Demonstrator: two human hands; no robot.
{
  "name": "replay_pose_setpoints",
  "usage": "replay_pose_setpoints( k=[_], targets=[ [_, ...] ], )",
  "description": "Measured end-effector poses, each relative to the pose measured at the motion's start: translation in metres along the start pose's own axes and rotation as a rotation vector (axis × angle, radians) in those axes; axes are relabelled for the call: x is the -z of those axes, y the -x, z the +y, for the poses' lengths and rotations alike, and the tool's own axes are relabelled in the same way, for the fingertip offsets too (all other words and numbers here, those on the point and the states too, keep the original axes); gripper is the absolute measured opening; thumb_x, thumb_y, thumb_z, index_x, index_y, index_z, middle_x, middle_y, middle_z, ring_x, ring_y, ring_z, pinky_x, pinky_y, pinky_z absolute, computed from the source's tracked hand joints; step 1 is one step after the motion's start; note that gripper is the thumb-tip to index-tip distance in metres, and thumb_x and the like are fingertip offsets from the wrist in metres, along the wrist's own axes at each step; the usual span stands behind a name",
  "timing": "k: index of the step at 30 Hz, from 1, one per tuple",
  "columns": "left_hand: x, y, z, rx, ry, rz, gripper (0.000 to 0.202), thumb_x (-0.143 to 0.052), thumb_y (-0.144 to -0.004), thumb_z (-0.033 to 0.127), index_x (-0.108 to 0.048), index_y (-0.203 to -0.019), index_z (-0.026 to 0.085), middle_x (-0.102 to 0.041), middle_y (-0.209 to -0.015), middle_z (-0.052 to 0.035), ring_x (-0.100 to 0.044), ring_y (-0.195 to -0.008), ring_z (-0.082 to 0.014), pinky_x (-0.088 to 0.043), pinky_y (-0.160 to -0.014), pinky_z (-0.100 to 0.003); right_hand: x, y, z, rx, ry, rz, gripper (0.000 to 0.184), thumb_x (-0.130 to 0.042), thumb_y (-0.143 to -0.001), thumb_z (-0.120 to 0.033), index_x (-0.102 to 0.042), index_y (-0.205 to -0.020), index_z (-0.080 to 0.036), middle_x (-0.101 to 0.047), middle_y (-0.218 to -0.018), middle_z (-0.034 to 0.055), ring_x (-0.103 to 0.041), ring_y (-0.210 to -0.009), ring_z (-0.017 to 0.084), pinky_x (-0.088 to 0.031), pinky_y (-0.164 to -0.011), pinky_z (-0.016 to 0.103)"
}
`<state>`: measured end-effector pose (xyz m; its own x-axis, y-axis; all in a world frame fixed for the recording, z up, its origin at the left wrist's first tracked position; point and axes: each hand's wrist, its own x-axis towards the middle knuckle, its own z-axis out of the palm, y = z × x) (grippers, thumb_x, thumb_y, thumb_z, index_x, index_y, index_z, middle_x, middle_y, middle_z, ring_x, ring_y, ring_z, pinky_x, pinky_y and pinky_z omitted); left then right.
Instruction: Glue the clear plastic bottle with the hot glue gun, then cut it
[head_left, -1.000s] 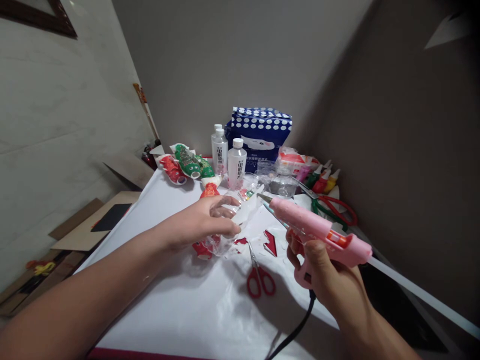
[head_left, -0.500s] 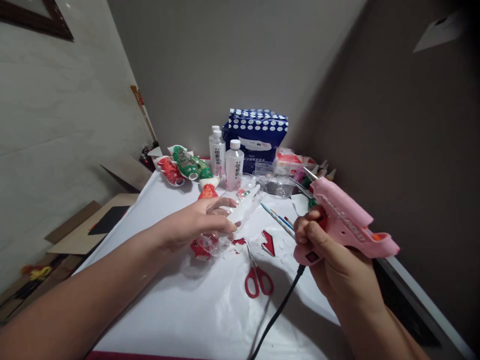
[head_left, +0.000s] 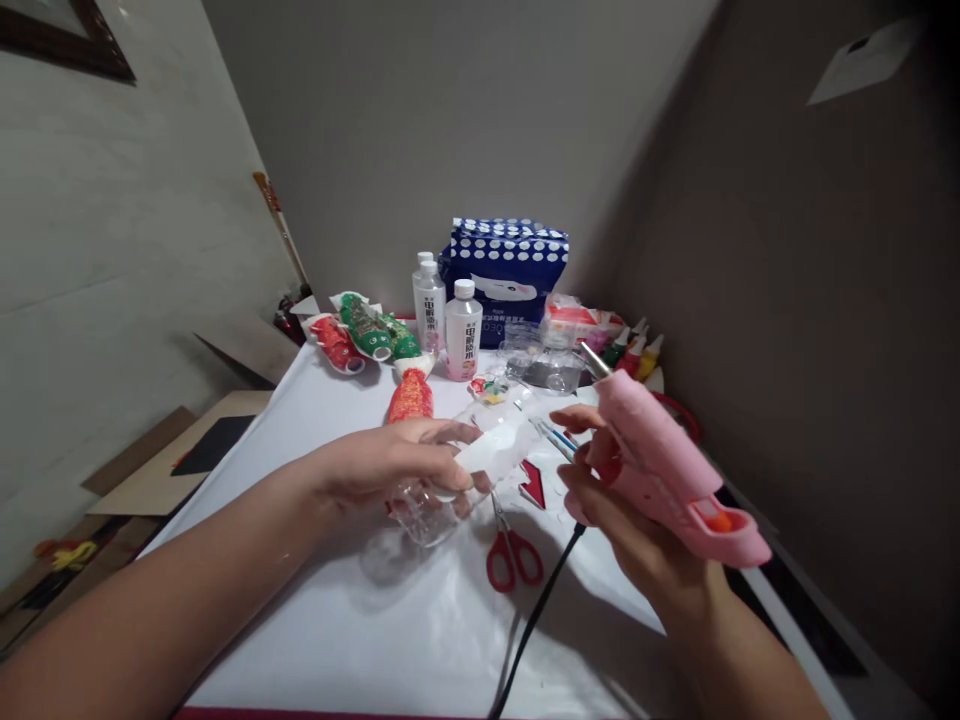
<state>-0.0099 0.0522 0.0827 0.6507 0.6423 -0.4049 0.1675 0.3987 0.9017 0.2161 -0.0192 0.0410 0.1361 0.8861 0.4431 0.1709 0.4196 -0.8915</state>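
My left hand point(head_left: 420, 455) is closed on a clear plastic bottle piece point(head_left: 429, 518), with a white strip point(head_left: 495, 448) pinched under the thumb. In my right hand point(head_left: 637, 535) is a pink glue gun point(head_left: 664, 430), its metal nozzle pointing up and to the left; the index finger is stretched forward. The nozzle is apart from the white strip. A black cord point(head_left: 536, 625) runs down from the gun's handle. Red-handled scissors point(head_left: 514, 558) lie below the hands, beside a red scrap point(head_left: 532, 484). Just beyond my left hand is a red fish craft point(head_left: 411, 396).
Green point(head_left: 366, 328) and red point(head_left: 335, 342) fish crafts lie at the back left. Several labelled bottles point(head_left: 463, 335) stand before a blue bag point(head_left: 510, 270). Clear containers point(head_left: 551, 370), a tissue pack point(head_left: 574, 325) and paint bottles point(head_left: 634, 355) are at the back right.
The glue gun has shifted left and slightly down, and my right index finger has extended. My left hand has turned the plastic and white strip, bringing the strip's broad side into view.
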Motion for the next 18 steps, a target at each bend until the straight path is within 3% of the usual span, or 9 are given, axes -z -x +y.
replay_pose_setpoints(
  k=[3,5,10,14,18],
  targets=[
    [0.0,-0.002,-0.004,0.015,-0.011,-0.073,0.056,-0.081,-0.059,0.027,-0.063,-0.112,0.019,-0.073,-0.101,-0.0087,-0.066,-0.103,-0.0298,-0.051,-0.08,-0.039,0.0,0.003,0.002,0.158,0.214,-0.037,0.036,-0.067,-0.086,-0.024,-0.061,-0.12,-0.033,-0.055,-0.112,0.0024,-0.05,-0.072,0.015,-0.046,-0.067,0.031],
    [0.0,-0.004,-0.007,0.025,-0.038,-0.088,0.063,-0.083,-0.057,0.028,-0.062,-0.116,0.019,-0.072,-0.105,-0.0093,-0.063,-0.11,-0.0311,-0.05,-0.085,-0.04,0.0,0.005,0.004,0.175,0.323,-0.061,0.037,-0.067,-0.085,-0.023,-0.062,-0.121,-0.033,-0.055,-0.12,0.0031,-0.053,-0.072,0.016,-0.045,-0.066,0.031],
    [0.0,-0.007,-0.01,0.065,-0.092,-0.086,0.075,-0.084,-0.055,0.031,-0.058,-0.124,0.017,-0.069,-0.113,-0.0111,-0.065,-0.104,-0.0298,-0.049,-0.087,-0.038,-0.003,0.008,0.011,0.23,0.274,-0.036,0.028,-0.065,-0.087,-0.021,-0.064,-0.113,-0.033,-0.064,-0.111,0.0029,-0.058,-0.078,0.019,-0.046,-0.069,0.033],
    [-0.001,-0.008,-0.01,0.087,-0.094,-0.132,0.077,-0.083,-0.058,0.034,-0.053,-0.127,0.015,-0.07,-0.104,-0.0104,-0.066,-0.097,-0.0285,-0.05,-0.082,-0.038,-0.004,0.003,0.013,0.246,0.269,-0.021,0.029,-0.068,-0.085,-0.022,-0.064,-0.112,-0.033,-0.067,-0.098,0.0007,-0.061,-0.077,0.019,-0.047,-0.07,0.033],
    [0.0,-0.01,-0.011,0.083,-0.098,-0.171,0.075,-0.081,-0.061,0.033,-0.051,-0.127,0.014,-0.068,-0.103,-0.0095,-0.065,-0.092,-0.0252,-0.049,-0.082,-0.038,-0.008,0.001,0.011,0.161,0.242,0.06,0.01,-0.071,-0.081,-0.023,-0.068,-0.089,-0.027,-0.068,-0.093,0.0016,-0.064,-0.079,0.021,-0.049,-0.073,0.034]
  ],
)
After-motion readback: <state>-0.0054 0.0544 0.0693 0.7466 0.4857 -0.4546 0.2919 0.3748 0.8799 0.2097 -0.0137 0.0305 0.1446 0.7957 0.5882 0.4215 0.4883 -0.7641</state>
